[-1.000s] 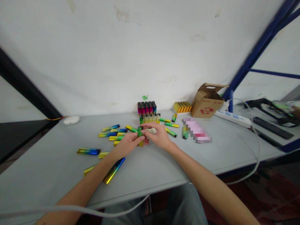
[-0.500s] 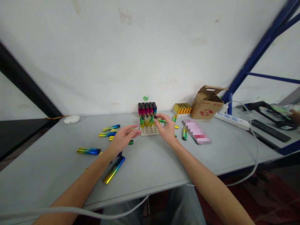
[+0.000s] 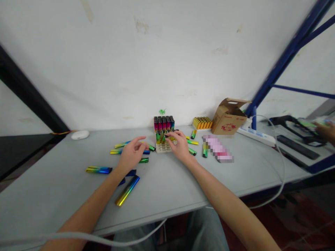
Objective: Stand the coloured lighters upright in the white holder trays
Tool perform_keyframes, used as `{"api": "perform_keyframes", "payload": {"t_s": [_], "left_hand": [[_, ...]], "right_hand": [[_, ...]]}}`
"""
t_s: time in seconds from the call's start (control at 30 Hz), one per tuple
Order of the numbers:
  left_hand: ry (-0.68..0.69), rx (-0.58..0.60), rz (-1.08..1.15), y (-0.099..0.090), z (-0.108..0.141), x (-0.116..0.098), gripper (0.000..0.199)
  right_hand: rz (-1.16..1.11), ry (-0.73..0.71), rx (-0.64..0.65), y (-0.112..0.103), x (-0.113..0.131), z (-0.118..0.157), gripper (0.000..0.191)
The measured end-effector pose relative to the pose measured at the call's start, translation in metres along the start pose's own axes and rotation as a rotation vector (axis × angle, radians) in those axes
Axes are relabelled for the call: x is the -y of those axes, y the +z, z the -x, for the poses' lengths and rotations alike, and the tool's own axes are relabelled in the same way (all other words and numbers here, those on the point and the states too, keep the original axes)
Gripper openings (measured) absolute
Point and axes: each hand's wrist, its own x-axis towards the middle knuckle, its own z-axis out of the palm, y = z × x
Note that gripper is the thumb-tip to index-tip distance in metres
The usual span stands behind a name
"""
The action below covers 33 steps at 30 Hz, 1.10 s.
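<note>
Apparently seating a lighter [image 3: 166, 136] in the tray [image 3: 162, 150], the right hand [image 3: 180, 143] pinches its top between the fingers, which calls for a straight push, while the left hand [image 3: 131, 152] curls loosely, seemingly empty

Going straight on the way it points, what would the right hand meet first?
Most likely the upright green lighters in the tray, just ahead of the right hand; depth is unclear, and its fingers may be touching one.
</note>
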Motion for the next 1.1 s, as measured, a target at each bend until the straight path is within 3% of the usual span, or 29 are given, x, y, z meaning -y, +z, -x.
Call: {"api": "perform_keyframes", "payload": {"t_s": [0.2, 0.5, 0.7, 0.83, 1.1], "left_hand": [[0.192, -0.083, -0.376, -0.008, 0.001, 0.004, 0.043], [0.245, -0.057, -0.404, -0.007, -0.003, 0.013, 0.037], [0.314, 0.055, -0.470, 0.002, -0.003, 0.028, 0.037], [0.357, 0.161, -0.564, 0.009, 0.002, 0.034, 0.043], [0.342, 0.185, -0.535, 0.007, 0.003, 0.024, 0.044]], "right_hand": [[0.027, 0.020, 0.005, 0.002, -0.003, -0.004, 0.019], [0.148, -0.077, 0.089, -0.002, 0.002, -0.006, 0.032], [0.138, -0.090, 0.045, -0.007, 0.007, -0.006, 0.037], [0.075, -0.106, 0.000, -0.011, 0.012, -0.002, 0.026], [0.008, -0.081, 0.415, -0.005, 0.026, 0.016, 0.021]]}}
